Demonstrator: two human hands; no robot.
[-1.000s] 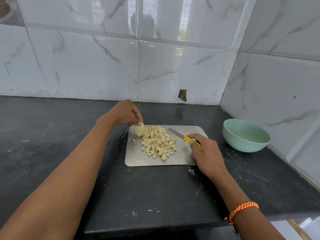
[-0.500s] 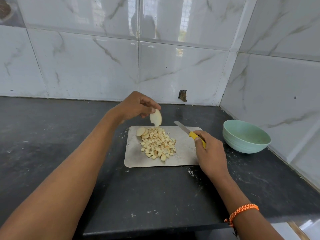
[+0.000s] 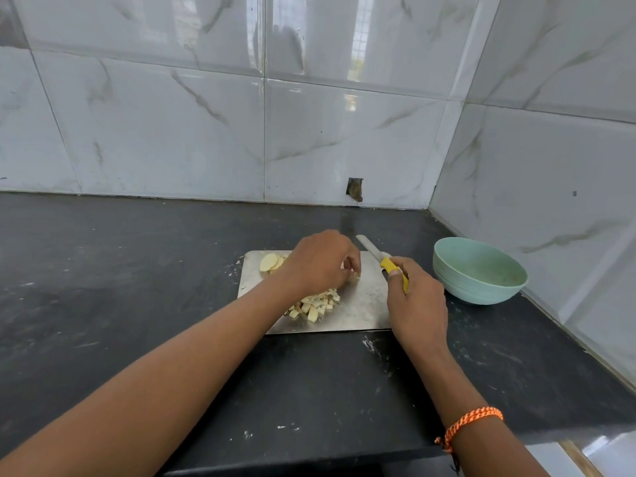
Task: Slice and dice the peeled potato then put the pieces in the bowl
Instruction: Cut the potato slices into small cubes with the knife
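A steel cutting board (image 3: 364, 304) lies on the black counter. On it is a heap of diced potato (image 3: 315, 306), partly hidden by my left forearm, and a few round potato slices (image 3: 270, 261) at the board's far left corner. My left hand (image 3: 321, 261) hovers low over the middle of the board with fingers curled down; the slice it carried is hidden under them. My right hand (image 3: 416, 304) grips the yellow handle of a knife (image 3: 373, 249), blade pointing away and left, raised over the board's far right corner. A pale green bowl (image 3: 480, 270) stands to the right.
Tiled walls close the counter at the back and right, meeting in a corner behind the bowl. The counter's front edge (image 3: 309, 463) runs below my forearms. Wide dark counter (image 3: 120, 270) stretches to the left of the board.
My left hand lifted one slice off the stack, carried it right and brought it down onto the middle of the board. My right hand raised the knife a little.
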